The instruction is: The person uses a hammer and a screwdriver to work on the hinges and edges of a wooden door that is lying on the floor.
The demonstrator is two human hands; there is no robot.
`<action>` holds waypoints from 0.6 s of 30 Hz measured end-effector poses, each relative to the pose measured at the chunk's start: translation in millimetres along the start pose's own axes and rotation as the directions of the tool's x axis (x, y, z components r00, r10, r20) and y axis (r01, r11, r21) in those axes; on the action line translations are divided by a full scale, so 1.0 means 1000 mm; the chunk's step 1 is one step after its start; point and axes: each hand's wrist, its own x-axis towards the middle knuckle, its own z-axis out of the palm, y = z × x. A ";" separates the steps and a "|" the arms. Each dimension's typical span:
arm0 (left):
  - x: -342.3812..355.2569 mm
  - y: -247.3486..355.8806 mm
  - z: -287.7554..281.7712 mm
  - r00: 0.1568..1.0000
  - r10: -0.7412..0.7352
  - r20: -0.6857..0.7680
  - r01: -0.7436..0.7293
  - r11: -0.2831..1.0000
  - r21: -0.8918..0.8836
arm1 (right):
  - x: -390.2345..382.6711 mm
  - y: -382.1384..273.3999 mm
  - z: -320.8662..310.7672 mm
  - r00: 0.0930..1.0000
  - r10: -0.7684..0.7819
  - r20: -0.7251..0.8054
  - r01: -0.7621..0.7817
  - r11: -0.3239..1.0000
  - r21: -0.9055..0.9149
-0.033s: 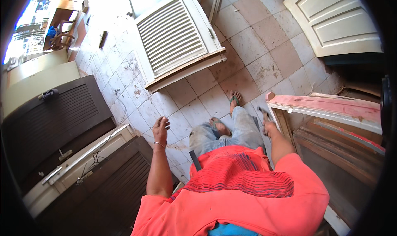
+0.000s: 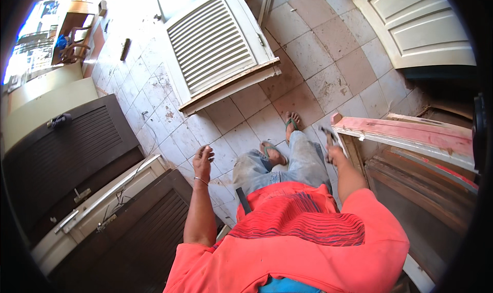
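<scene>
My right hand (image 2: 336,155) grips a hammer (image 2: 328,135) by its handle, low beside my right thigh. The hammer's head points up and slightly left, close to the end of a pink and white wooden frame (image 2: 411,131). My left hand (image 2: 203,159) is raised above the tiled floor, its fingers curled in and the thumb side up. Whatever may be in those fingers is too small to make out. A thin bracelet circles that wrist. The nearest thing ahead of it is a white louvred door (image 2: 211,43), propped with its wooden edge toward me.
Dark louvred shutters (image 2: 77,133) and a cream panel (image 2: 92,203) with a loose wire lean at the left. A cream panelled door (image 2: 418,25) stands at the upper right, brown frames (image 2: 416,190) at the right. A short wood piece (image 2: 125,49) lies on the dirty tiles.
The hammer has swung a little, so its head now shows more clearly above my right hand. My left hand has shifted slightly right and down.
</scene>
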 end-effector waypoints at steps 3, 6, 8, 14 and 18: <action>0.031 -0.016 0.047 0.992 -0.073 0.107 0.058 0.988 0.142 | 0.009 -0.091 0.033 0.993 -0.120 -0.003 0.120 0.989 0.088; 0.087 -0.046 0.082 0.974 -0.127 0.190 0.079 0.967 0.241 | 0.046 -0.163 0.055 0.957 -0.258 0.131 0.242 0.962 0.125; 0.135 -0.068 0.102 0.971 -0.113 0.210 0.045 0.951 0.305 | 0.077 -0.197 0.068 0.922 -0.329 0.205 0.259 0.916 0.306; 0.256 -0.094 0.165 0.973 -0.016 0.230 -0.042 0.969 0.245 | 0.148 -0.245 0.097 0.882 -0.325 0.341 0.063 0.799 0.598; 0.313 -0.099 0.206 0.960 0.127 0.250 -0.186 0.956 0.228 | 0.233 -0.250 0.113 0.835 -0.298 0.463 -0.119 0.723 0.680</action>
